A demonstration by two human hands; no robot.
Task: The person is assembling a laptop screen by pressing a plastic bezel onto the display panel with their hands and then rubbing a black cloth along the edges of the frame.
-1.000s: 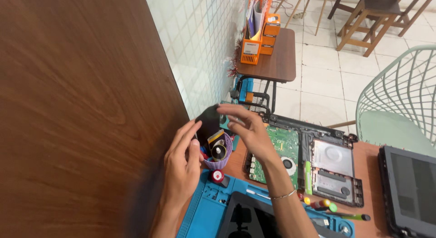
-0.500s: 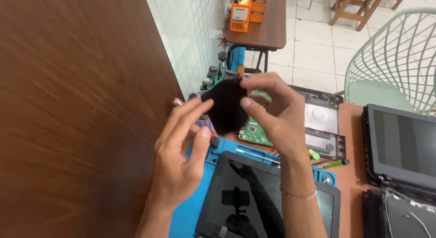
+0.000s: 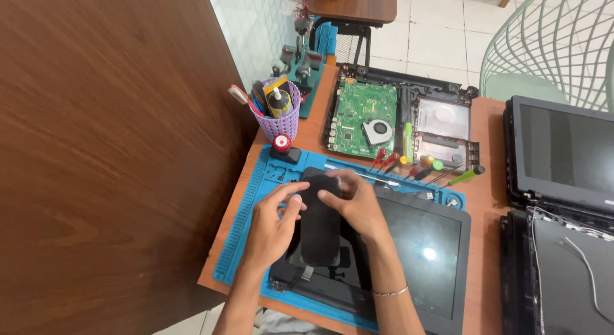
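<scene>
Desk [image 3: 492, 200] carried everything, wood top, crowded. Blue work mat [image 3: 256, 200] lay under both hands. On the mat, just under and right of the hands, a laptop screen panel [image 3: 416, 252] lay flat, glass up, glare spot on it. Far right of the hands, well apart: a second screen in its frame [image 3: 563, 149] and below it an opened lid with loose thin cables [image 3: 569, 271]. Ahead of the hands, an opened laptop base [image 3: 403, 117], bottom cover off, green board and round fan exposed, empty bays beside it. So strip-down looked well along; nothing appeared put back together yet, judging by the parts spread out.

Black flat pad-like piece [image 3: 318, 220] sat upright-long between the hands, lying over the left part of the panel. Could not tell what it was exactly, cloth or pouch. Left hand [image 3: 272, 229] was curled loosely, fingers touching the piece's left edge. Right hand [image 3: 358, 207] lay across its top, fingers bent over it, pressing or pinching; grip looked light on both sides, neither hand fully clenched.

Ahead-left of the hands: purple basket cup [image 3: 281, 114] full of tools and a glue bottle. Just ahead: small red-topped knob thing [image 3: 281, 146]. Ahead-right, near: row of screwdrivers [image 3: 416, 165], red, yellow, green handles, on the mat edge.
</scene>
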